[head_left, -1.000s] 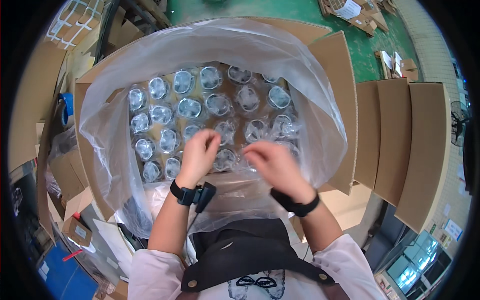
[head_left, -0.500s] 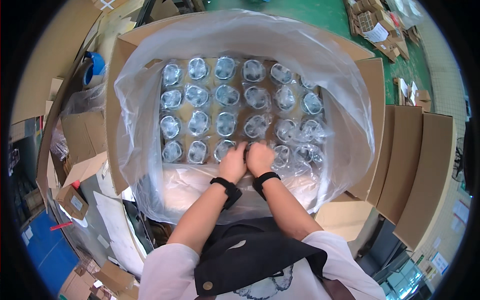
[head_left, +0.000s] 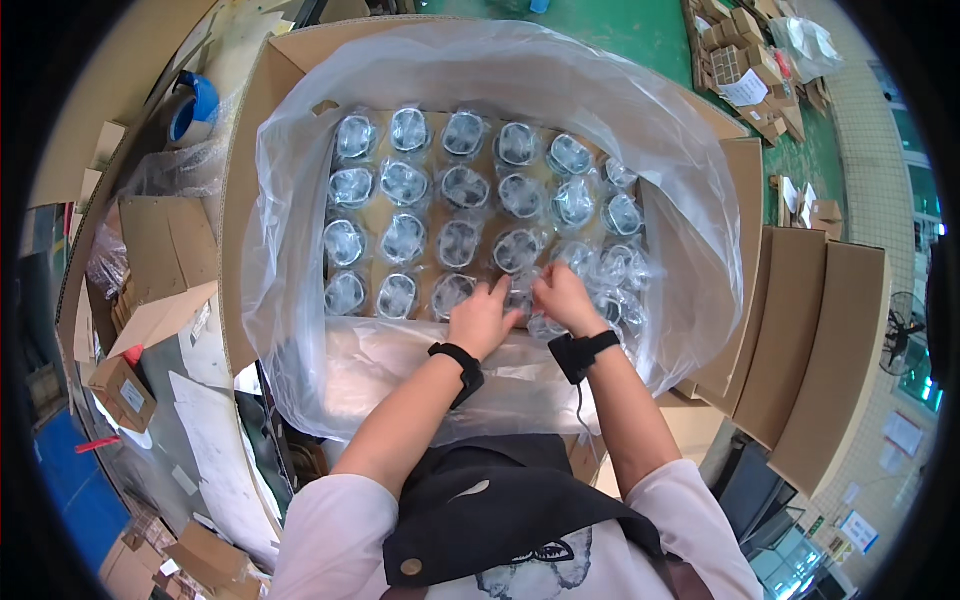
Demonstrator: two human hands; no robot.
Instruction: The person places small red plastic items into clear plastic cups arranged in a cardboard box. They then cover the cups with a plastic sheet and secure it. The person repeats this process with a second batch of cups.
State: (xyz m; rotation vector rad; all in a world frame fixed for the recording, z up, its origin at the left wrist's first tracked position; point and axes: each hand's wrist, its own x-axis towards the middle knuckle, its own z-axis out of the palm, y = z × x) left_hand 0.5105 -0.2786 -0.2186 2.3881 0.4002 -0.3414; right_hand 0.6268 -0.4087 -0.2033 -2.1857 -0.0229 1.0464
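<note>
Several round metal parts (head_left: pixel 465 187), each in a clear plastic bag, stand in rows inside a large cardboard box (head_left: pixel 240 215). A translucent plastic liner (head_left: pixel 285 230) lines the box and folds out over its sides. At the near row, my left hand (head_left: pixel 482 320) has its fingers spread, the fingertips beside one bagged part (head_left: pixel 519 296). Across that part, my right hand (head_left: pixel 568 300) is closed, thumb and fingers pressed together near the bag plastic. What it pinches, if anything, is hidden. Each wrist wears a black band.
Brown cardboard flaps or sheets (head_left: pixel 820 350) stand to the right of the box. Left of it lie opened cartons (head_left: pixel 165 250), a blue tape roll (head_left: pixel 195 105) and white sheets (head_left: pixel 215 440). Beyond, on the green floor, a pallet holds small boxes (head_left: pixel 740 60).
My hands, together over the near row before, have moved apart; the right went rightward. The left fingers have spread, and a bagged part now shows between the hands. The view shifted slightly.
</note>
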